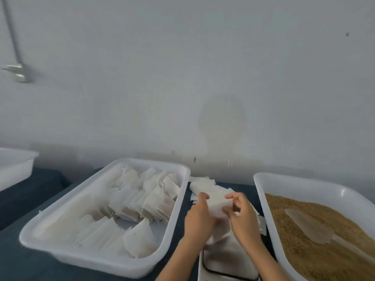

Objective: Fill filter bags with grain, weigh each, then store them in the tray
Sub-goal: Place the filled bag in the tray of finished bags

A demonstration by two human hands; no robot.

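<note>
Head view, 2 hands pinching 1 filter bag [217, 205], left hand [199, 217], right hand [242, 214], fingers curled

Glossy white plastic tray [176, 201]; matt, seemingly papery filter bags [140, 199]; coarse grain [316, 246].

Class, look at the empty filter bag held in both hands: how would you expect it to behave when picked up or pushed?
The filter bag looks thin and translucent, so it is probably very light and floppy, sagging unless held at two edges as the left hand and right hand do. Pushed, it would likely slide or crumple rather than roll. It may tear if tugged.
</note>
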